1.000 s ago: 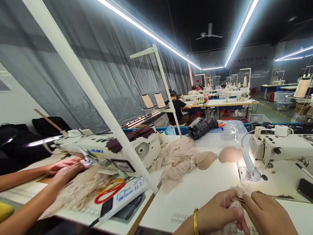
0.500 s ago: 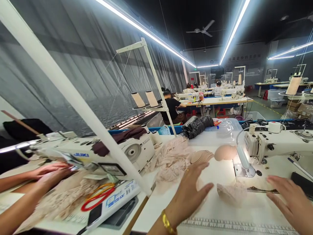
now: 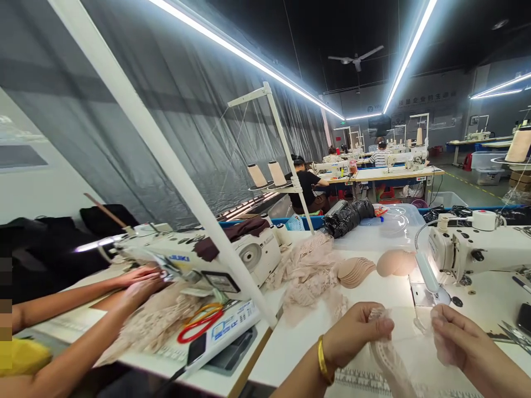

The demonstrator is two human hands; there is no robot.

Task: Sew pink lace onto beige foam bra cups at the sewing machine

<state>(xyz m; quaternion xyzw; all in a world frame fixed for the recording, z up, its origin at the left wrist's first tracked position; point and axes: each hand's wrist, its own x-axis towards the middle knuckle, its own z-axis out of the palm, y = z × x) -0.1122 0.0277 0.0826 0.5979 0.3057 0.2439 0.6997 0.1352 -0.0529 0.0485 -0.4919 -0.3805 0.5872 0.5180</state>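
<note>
A sheer beige lace piece (image 3: 388, 354) hangs between my two hands above the white table (image 3: 271, 354). My left hand (image 3: 357, 334), with a gold bangle at the wrist, pinches it between thumb and fingers. On the other side my right hand (image 3: 460, 334) is closed on the thin edge of the same piece; the exact grip is blurred. Just beyond the hands lie a fanned stack of beige oval pads (image 3: 355, 272) and more pads (image 3: 396, 262). A heap of beige lace (image 3: 309, 268) sits to their left. The sewing machine (image 3: 477, 254) stands at the right, its lamp lit.
Metal scissors (image 3: 514, 336) lie right of my right hand. A ruler strip (image 3: 360, 381) runs along the near edge. At left, a co-worker's hands (image 3: 143, 279) work lace at another sewing machine (image 3: 166, 254). A white post (image 3: 166, 171) slants between the stations.
Both hands were spread over the table; now they have closed on the lace piece and lifted it, drawn nearer together. The view has swung a little left.
</note>
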